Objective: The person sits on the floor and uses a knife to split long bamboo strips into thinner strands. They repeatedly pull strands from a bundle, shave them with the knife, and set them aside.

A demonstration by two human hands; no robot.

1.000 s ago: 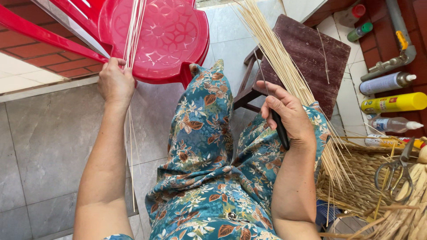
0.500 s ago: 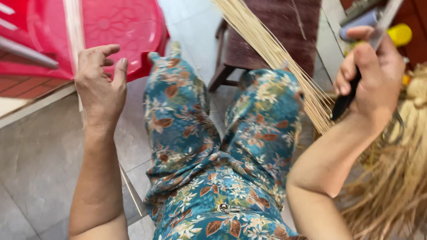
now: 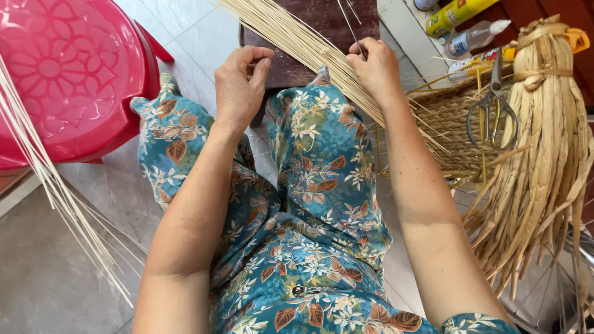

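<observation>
A long bundle of thin pale sticks [image 3: 297,37] slants from the top centre down across my right knee to the basket. My right hand [image 3: 374,68] lies on this bundle with its fingers curled, and a thin grey knife blade [image 3: 349,25] pokes up out of it. My left hand [image 3: 241,86] hovers just left of the bundle over my lap, thumb and fingers bent close together; whether a stick is pinched between them is unclear. I sit in blue floral trousers [image 3: 309,216].
A dark wooden stool [image 3: 322,18] stands under the bundle. A red plastic stool [image 3: 68,80] and loose sticks [image 3: 49,185] are at left. At right are a woven basket [image 3: 445,117] with scissors [image 3: 492,105], a sheaf of dried leaves [image 3: 538,161] and bottles [image 3: 473,37].
My left hand has left the sticks by the red stool and come in to the bundle. My right hand came down from the upper right onto the bundle. The view tilted down.
</observation>
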